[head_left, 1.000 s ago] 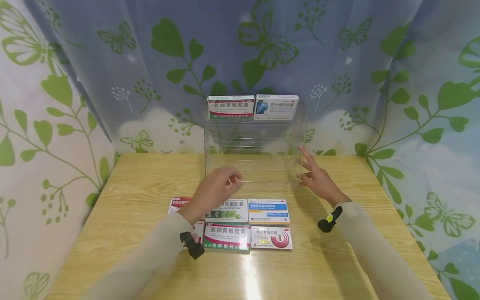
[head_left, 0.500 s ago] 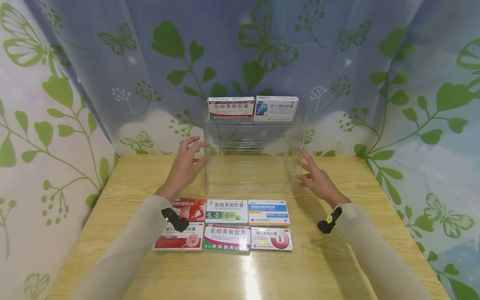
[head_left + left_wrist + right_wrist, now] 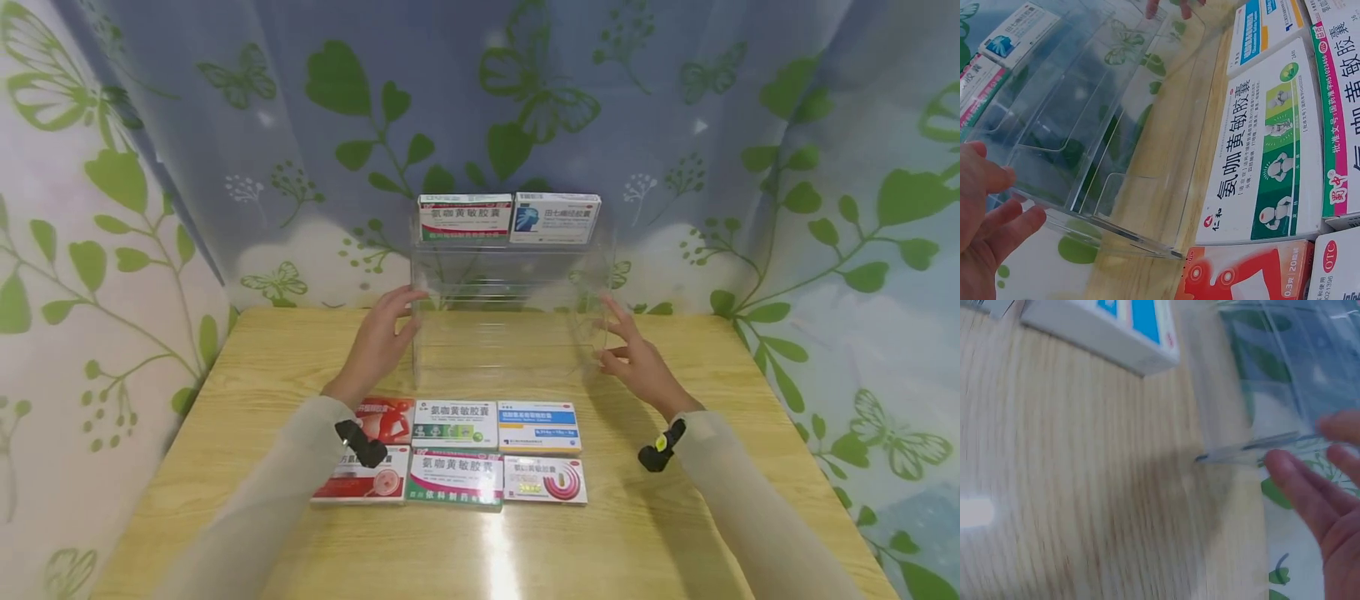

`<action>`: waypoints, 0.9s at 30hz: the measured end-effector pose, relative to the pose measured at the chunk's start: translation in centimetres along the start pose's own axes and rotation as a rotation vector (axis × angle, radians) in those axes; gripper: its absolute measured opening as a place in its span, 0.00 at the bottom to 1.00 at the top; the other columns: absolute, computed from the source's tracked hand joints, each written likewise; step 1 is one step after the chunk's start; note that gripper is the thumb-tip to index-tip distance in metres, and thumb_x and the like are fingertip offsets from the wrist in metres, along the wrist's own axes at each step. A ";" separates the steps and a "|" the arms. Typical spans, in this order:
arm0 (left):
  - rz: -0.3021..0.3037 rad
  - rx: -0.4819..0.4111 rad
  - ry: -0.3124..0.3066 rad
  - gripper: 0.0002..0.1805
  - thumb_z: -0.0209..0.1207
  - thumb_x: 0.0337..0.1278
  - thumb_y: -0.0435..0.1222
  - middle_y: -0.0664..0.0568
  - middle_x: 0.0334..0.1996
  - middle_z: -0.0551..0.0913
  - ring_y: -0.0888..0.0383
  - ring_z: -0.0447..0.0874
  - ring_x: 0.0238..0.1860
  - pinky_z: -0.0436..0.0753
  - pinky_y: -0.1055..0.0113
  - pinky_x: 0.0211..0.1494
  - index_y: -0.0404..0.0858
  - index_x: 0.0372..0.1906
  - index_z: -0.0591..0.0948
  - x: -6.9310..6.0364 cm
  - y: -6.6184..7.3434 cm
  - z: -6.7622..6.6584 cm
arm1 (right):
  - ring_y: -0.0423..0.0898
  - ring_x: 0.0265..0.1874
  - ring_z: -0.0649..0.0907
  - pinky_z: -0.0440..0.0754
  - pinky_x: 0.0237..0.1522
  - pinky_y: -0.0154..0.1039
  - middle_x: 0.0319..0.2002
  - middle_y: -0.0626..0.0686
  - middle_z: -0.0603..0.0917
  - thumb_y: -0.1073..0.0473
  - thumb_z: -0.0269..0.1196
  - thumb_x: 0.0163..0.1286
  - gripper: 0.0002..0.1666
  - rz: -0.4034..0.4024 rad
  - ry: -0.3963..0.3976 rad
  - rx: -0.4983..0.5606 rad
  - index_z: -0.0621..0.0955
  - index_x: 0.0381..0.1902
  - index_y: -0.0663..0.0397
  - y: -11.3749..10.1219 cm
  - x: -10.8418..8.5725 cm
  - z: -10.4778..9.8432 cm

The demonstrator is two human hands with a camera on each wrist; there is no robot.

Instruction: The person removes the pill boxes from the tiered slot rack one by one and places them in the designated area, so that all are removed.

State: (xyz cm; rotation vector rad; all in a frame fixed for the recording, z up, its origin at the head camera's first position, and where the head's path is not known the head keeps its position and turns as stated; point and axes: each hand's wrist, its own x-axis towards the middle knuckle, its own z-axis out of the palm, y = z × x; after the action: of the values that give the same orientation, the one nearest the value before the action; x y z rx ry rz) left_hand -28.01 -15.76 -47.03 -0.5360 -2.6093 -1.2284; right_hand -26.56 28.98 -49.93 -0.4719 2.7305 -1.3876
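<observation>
A clear stepped plastic rack (image 3: pixel 510 333) stands at the back of the table. Its top step bears two medicine boxes: a green, white and red box (image 3: pixel 465 221) on the left and a white box with a blue picture (image 3: pixel 555 218) on the right. At the rack's left side, my left hand (image 3: pixel 375 337) has its fingers loosely bent against the edge, grasping no box. My right hand (image 3: pixel 639 360) touches the opposite side with extended fingers. In the left wrist view, the left fingers (image 3: pixel 1013 231) lie beside the clear panel.
Several medicine boxes lie flat in two rows before the rack, including a white and green box (image 3: pixel 454 423), a blue and white box (image 3: pixel 537 427) and a red and white box (image 3: pixel 367 483). The wooden table (image 3: pixel 652 533) meets patterned curtains (image 3: pixel 675 125) behind.
My left hand has moved from in front of the rack, above the boxes, to the rack's left side, uncovering more of the red boxes. My right hand stays at the right side.
</observation>
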 end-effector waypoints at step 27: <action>-0.027 -0.009 0.002 0.25 0.61 0.81 0.31 0.38 0.82 0.67 0.38 0.83 0.69 0.77 0.37 0.77 0.42 0.77 0.77 -0.3 0.2 0.1 | 0.60 0.83 0.66 0.66 0.83 0.62 0.82 0.62 0.68 0.48 0.63 0.85 0.40 -0.073 0.324 -0.116 0.64 0.86 0.51 -11.4 9.8 -7.6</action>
State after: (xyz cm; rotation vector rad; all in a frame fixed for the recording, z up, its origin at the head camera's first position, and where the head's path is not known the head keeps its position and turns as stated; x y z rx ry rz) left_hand -27.68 -15.64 -47.08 -0.5025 -2.6193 -1.2486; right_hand -34.36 25.77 -35.32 -0.3852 3.0935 -1.4414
